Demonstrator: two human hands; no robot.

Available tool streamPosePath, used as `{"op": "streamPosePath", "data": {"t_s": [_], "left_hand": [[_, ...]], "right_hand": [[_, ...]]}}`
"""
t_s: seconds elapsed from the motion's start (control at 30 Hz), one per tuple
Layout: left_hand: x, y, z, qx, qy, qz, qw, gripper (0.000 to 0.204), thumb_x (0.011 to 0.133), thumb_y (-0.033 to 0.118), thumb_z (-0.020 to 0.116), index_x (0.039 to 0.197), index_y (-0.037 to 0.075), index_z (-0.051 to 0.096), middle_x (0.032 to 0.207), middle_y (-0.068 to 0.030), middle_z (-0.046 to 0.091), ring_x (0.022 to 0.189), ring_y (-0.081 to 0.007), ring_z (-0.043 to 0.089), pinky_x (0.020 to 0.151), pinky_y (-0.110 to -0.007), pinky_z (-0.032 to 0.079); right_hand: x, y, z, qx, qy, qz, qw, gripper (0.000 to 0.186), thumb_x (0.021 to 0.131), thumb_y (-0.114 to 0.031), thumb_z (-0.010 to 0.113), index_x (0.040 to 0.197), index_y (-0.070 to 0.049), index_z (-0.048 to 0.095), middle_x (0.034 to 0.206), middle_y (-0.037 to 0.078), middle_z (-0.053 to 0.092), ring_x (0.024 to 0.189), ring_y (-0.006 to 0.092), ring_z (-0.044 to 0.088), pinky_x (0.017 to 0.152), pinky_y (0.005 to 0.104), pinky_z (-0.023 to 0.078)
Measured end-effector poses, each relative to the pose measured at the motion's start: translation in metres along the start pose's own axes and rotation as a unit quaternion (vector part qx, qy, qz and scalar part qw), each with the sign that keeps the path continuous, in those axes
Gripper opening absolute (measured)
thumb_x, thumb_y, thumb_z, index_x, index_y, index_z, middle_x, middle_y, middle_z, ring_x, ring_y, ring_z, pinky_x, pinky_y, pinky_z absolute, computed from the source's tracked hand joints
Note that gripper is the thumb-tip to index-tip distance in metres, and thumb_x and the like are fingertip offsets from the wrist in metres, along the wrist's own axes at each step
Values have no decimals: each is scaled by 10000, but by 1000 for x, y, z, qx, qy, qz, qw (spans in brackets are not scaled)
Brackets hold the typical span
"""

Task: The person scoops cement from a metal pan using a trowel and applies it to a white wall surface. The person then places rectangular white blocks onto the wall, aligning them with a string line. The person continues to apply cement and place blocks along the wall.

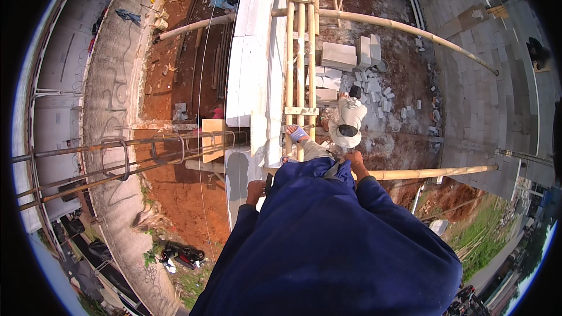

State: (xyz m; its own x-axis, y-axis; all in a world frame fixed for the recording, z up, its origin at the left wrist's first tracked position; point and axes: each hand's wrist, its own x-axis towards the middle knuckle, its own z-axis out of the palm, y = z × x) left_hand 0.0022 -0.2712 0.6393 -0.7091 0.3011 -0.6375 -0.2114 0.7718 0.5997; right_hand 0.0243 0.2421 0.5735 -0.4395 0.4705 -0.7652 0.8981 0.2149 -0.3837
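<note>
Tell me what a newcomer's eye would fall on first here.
First, the dark blue top filling the lower middle, with a sandalled foot just ahead on a narrow bamboo walkway. Right of the walkway, a co-worker in pale clothing looks small on the ground below. At left, steel bars with hoops stretch above red earth.

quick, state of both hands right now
Left hand: looks curled near the pale block wall; any grip cannot be told.
Right hand: looks partly curled; any grip cannot be told.
</note>
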Motion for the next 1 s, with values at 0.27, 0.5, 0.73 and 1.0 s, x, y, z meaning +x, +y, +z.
{"op": "streamPosePath", "data": {"t_s": [0.27,0.5,0.73,1.0], "left_hand": [[13,-10,11,-85,30,-15,996,285,947,235,634,934,-14,771,857,-142,777,719,-239,780,601,-376,646],[24,-53,26,67,135,81,985,315,904,369,696,828,75,781,781,-159,754,721,-373,733,631,-507,523],[30,-44,35,-70,121,-87,986,338,953,317,741,903,-6,826,773,-114,775,628,-140,683,576,-366,510],[31,-24,31,-120,32,-17,992,296,959,260,704,995,-23,782,861,-121,780,761,-251,764,630,-385,601]], "right_hand": [[25,31,4,-88,-2,-97,991,308,838,-239,778,1046,-16,813,917,191,795,869,293,782,768,423,604],[33,24,18,-60,-12,-95,994,412,816,-279,725,1054,53,777,1073,328,764,1105,455,750,920,507,584],[10,8,-3,-81,62,-161,982,358,852,-246,659,1020,50,771,950,288,766,941,414,777,813,469,572],[13,40,-18,-98,58,-171,979,388,835,-271,667,1045,36,776,1010,312,763,1032,453,758,865,499,583]]}}
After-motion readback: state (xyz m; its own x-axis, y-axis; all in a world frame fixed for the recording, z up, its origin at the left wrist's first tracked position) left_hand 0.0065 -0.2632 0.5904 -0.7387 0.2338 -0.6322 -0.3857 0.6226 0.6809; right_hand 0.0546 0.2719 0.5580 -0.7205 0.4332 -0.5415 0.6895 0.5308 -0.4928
